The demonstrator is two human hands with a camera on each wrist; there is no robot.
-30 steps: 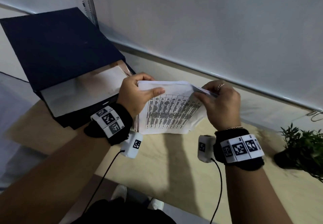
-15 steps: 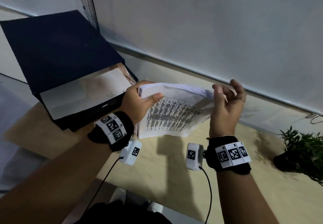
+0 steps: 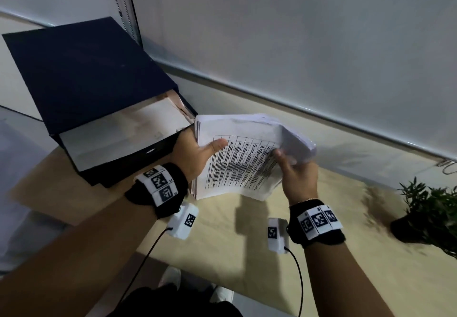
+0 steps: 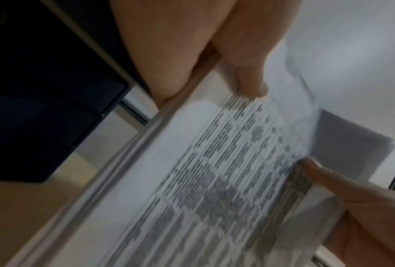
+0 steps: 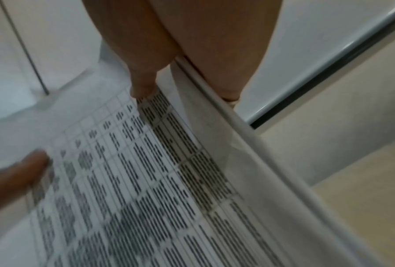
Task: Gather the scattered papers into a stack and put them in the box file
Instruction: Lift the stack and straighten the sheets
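A stack of white papers point(image 3: 243, 158) with a printed table on the top sheet hangs in the air above the table, just right of the dark blue box file point(image 3: 81, 86). My left hand point(image 3: 197, 154) grips the stack's left edge, thumb on top, fingers hidden beneath. My right hand point(image 3: 295, 168) pinches the right edge, thumb on the printed sheet. The left wrist view shows the stack point(image 4: 214, 180) edge-on with both thumbs pressing it. The right wrist view shows the stack point(image 5: 146, 180) pinched between thumb and fingers. The box file lies open, lid raised, with a pale sheet inside.
A light wooden table point(image 3: 222, 242) carries the box file at its left end. A small potted plant point(image 3: 430, 212) stands at the right edge. A grey partition wall point(image 3: 296, 32) runs close behind. White shoes point(image 3: 170, 277) show below the near edge.
My right hand had let go of the stack half a second ago and now pinches its right edge again. The stack has tilted and shifted slightly toward the box file.
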